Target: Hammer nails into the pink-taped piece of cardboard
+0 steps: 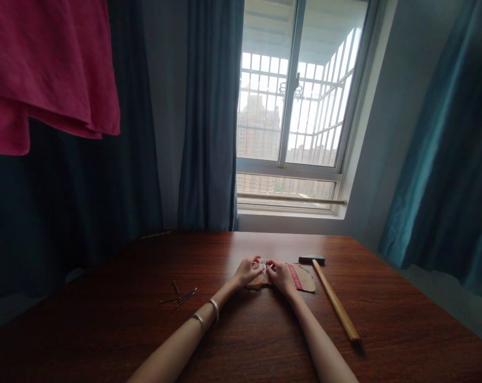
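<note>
A flat tan piece (304, 277) with a red patterned band lies on the dark wooden table (241, 330). Both of my hands rest on its left end. My left hand (248, 270) and my right hand (279, 273) have their fingers curled and pinched together over small white and metallic bits at the piece's top edge. What the fingertips hold is too small to make out. Two bracelets sit on my left wrist.
A hammer (336, 304) with a long wooden handle and dark head lies just right of the piece. Several loose nails (182, 296) lie on the table to the left. A window with blue curtains stands behind; red cloth (45, 69) hangs at the upper left.
</note>
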`<state>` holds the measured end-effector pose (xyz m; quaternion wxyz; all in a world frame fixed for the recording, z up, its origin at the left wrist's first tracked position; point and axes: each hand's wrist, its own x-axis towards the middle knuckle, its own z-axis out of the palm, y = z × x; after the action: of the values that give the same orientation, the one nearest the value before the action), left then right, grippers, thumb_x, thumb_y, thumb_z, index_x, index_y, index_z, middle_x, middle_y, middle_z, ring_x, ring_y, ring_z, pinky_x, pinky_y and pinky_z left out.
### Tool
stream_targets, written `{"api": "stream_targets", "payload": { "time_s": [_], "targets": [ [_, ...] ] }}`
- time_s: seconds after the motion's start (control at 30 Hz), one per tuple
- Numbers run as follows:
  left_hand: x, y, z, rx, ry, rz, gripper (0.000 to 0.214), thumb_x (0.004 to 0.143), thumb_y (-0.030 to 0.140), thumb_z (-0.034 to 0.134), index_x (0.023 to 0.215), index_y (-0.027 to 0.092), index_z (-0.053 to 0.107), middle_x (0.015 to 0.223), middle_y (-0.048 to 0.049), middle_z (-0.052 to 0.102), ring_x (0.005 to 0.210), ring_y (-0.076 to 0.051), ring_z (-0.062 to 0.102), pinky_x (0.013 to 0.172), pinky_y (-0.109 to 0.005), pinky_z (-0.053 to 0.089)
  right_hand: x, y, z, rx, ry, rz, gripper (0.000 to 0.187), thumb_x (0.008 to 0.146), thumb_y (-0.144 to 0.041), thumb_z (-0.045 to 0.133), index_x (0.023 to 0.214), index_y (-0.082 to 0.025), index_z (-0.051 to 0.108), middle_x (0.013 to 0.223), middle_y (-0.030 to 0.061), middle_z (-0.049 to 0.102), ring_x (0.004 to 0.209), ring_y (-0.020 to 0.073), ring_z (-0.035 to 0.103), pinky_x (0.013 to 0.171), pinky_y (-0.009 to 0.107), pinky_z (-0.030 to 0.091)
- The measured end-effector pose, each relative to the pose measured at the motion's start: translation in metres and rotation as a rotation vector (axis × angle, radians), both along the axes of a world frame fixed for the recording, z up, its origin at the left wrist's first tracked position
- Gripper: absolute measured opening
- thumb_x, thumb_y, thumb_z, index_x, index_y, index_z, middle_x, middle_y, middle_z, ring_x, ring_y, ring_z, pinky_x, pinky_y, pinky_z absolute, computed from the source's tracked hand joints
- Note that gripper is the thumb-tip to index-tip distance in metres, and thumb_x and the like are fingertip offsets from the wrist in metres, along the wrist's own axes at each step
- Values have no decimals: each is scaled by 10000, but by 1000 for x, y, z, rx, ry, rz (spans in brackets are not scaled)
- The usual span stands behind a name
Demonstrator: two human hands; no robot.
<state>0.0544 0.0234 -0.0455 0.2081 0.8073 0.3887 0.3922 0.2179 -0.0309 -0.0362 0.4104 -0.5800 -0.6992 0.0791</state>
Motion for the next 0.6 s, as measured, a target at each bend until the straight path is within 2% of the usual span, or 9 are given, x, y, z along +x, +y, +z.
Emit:
{"api": "stream_targets", "payload": {
  "time_s": [0.13, 0.3, 0.43, 0.6],
  "targets": [
    [7, 3, 7, -60, -73, -13, 414, 677, 340, 635, 1035, 133, 611, 865, -80, 674, 813, -196, 629, 745, -286, 480, -1, 0, 1, 7, -6, -7, 192, 804, -252, 484, 799, -200, 669, 824, 37, 662, 721, 147, 599, 703, 231, 436],
    [18, 11, 3, -194, -147, -61, 353, 657, 321, 647, 951, 127, 635, 813, -58, 681, 787, -180, 632, 719, -267, 491, 0, 1, 0, 11, -17, -21, 178, 794, -259, 509, 769, -199, 674, 806, 34, 654, 718, 151, 595, 695, 233, 438],
    [20, 13, 2, -203, -150, -95, 270, 689, 353, 612, 825, 127, 664, 784, -54, 684, 757, -176, 626, 692, -259, 481, 2, 4, -2, 8, -23, -33, 175, 787, -243, 512, 760, -201, 680, 790, 30, 654, 724, 153, 593, 692, 233, 433],
    [20, 8, 5, -191, -113, -68, 230, 699, 325, 589, 779, 131, 683, 751, -47, 687, 731, -169, 617, 678, -248, 461, 2, 4, -4, 3, -26, -37, 164, 776, -232, 527, 784, -201, 688, 792, 30, 654, 712, 149, 591, 688, 230, 432]
  ]
}}
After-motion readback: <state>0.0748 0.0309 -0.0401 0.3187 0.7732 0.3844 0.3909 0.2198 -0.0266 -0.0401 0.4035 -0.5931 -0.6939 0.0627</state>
